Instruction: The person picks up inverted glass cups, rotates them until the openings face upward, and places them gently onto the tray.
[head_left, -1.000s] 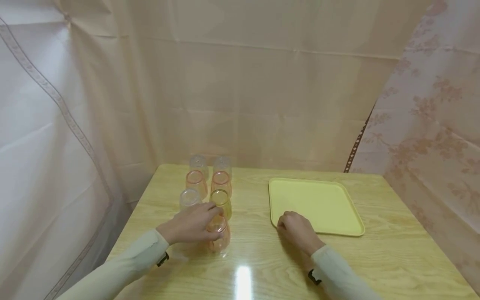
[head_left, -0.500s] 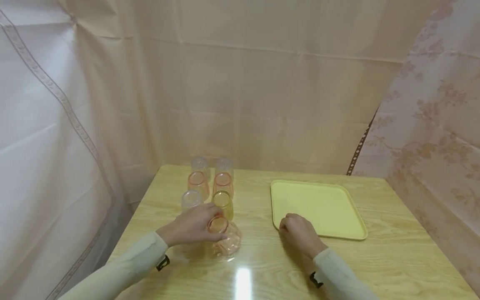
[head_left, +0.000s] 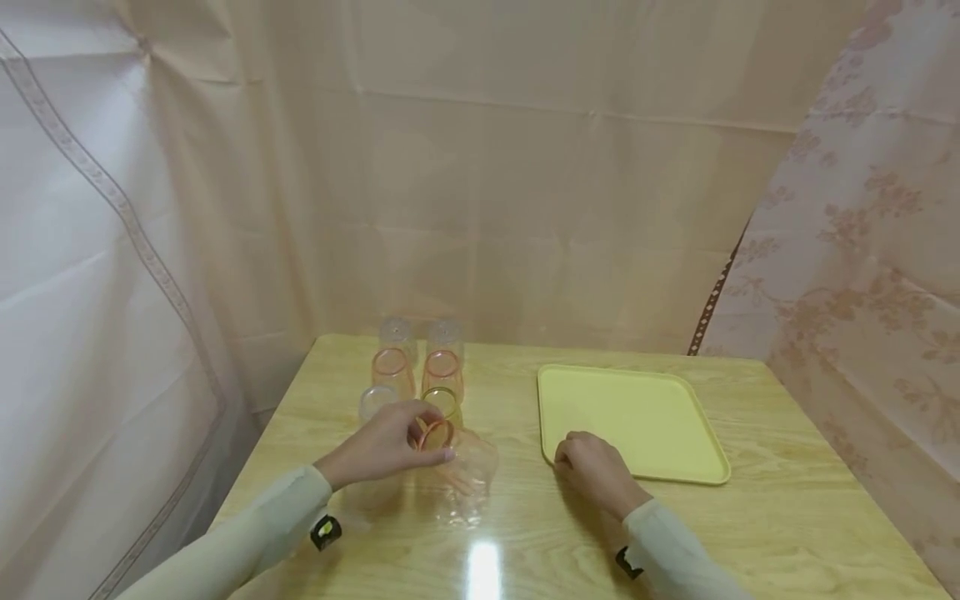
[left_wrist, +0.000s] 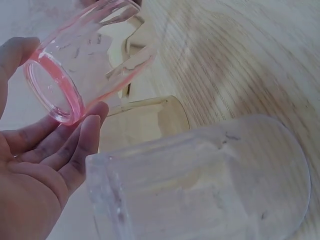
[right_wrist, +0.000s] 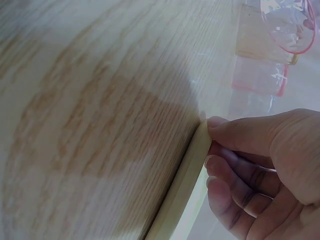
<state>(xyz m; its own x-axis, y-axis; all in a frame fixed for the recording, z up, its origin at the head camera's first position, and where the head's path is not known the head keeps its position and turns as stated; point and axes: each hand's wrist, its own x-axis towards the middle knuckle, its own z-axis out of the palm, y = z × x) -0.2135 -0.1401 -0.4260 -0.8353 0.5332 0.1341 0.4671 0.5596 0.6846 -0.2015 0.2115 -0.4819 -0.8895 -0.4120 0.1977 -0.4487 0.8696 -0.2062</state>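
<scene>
My left hand (head_left: 382,446) grips a pink-orange glass tumbler (head_left: 474,465) near its base. It is tilted, its mouth turned to the right, above the near end of the tumbler group. In the left wrist view the pink base ring lies between thumb and fingers, while a clear tumbler (left_wrist: 210,185) and a yellow tumbler (left_wrist: 150,120) stand close by. At the near left corner of a yellow tray (head_left: 637,417), my right hand (head_left: 596,472) pinches the rim between thumb and curled fingers, as the right wrist view shows.
Behind the left hand, upside-down tumblers stand in two columns: a clear one (head_left: 377,400), a yellow one (head_left: 442,402), two pink ones (head_left: 392,371) and two clear ones at the back. Cloth (head_left: 525,208) hangs around the wooden table (head_left: 795,467).
The pink-orange tumbler has gone from upside down to tilted, its mouth swinging right while the left hand grips its base. The right hand stays at the tray corner.
</scene>
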